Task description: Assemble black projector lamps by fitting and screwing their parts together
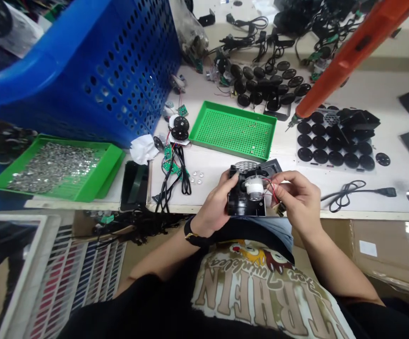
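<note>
My left hand [214,205] is closed around a black plastic housing [241,203], held just over the table's front edge. A small white motor [254,187] with red and black wires sits in the housing. My right hand [298,197] pinches the wires [274,188] beside the motor with thumb and fingers. A perforated round grille [246,165] shows just behind the housing.
A green mesh tray [233,129] lies behind my hands. Several black discs [335,141] lie to the right, a hanging orange screwdriver [349,54] above them. A blue crate [94,66] and a green tray of small metal parts [54,167] are at left. Cables and circuit boards [172,169] lie nearby.
</note>
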{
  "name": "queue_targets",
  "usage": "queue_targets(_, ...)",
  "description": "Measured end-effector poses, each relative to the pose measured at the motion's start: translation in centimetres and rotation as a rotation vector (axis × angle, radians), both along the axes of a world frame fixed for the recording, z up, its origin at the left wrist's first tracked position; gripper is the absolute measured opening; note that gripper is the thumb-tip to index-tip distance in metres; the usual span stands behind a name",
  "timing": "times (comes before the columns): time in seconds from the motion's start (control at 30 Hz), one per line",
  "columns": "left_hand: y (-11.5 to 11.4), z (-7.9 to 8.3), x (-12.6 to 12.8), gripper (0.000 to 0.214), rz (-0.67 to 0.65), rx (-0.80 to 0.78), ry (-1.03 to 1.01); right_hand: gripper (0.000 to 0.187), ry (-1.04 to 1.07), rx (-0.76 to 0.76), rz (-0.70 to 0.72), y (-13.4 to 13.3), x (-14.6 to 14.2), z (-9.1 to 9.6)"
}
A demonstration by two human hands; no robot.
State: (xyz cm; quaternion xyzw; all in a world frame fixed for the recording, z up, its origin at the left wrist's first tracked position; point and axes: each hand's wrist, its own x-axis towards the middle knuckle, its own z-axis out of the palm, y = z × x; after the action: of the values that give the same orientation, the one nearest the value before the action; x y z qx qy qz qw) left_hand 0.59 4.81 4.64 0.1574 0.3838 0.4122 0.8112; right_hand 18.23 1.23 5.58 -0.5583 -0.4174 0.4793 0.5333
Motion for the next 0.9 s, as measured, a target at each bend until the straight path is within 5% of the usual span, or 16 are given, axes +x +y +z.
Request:
queue_targets(0.27, -0.1, 1.2, 0.4, 0.058, -0.053, -0.104, -0.076, 0.029, 0.012, -0.232, 0.030, 0.3, 1.0, -0.5)
queue_targets(0.5, 0.1, 0.1, 0.2, 0.033, -0.107, -0.089, -0.125, 0.020, -0.069, -0.199, 0.128, 1.7, 1.3, 0.3)
queue_targets(0.9, 0.3, 0.1, 0.2, 0.033, -0.145, -0.080, -0.082, 0.018, -0.081, -0.156, 0.176, 2.1, 1.1, -0.3)
